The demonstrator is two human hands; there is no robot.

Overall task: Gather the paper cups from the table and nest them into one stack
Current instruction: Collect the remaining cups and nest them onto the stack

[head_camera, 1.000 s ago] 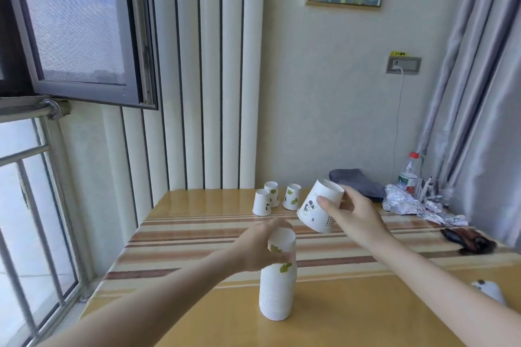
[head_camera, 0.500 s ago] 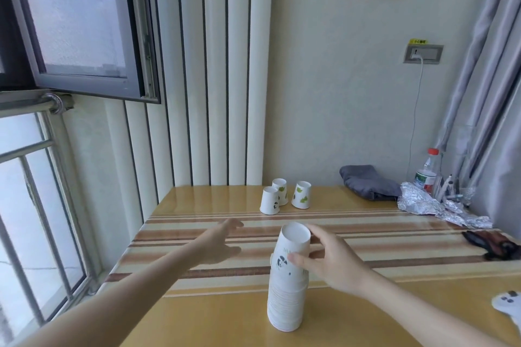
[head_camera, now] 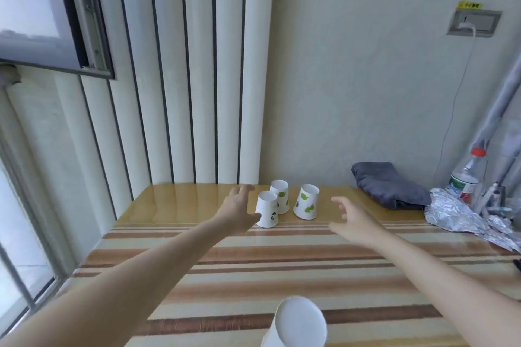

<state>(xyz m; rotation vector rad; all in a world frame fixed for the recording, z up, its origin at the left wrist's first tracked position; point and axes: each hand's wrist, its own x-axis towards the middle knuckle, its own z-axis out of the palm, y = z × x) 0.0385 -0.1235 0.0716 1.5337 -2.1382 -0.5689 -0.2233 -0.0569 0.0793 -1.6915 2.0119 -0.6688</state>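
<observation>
Three upside-down white paper cups with green prints stand near the table's far edge: a front-left cup, a back cup and a right cup. My left hand is open just left of the front-left cup, fingers spread, almost touching it. My right hand is open a little right of the right cup, apart from it. The nested stack of upside-down cups stands at the bottom edge of the view, untouched.
The striped wooden table meets the wall and a white radiator. At the back right lie a folded grey cloth, crumpled foil, a plastic bottle and pens. An open window is on the left.
My right hand set its cup on the stack and let go. Both hands have reached forward to the three far cups, and the view has moved closer to them.
</observation>
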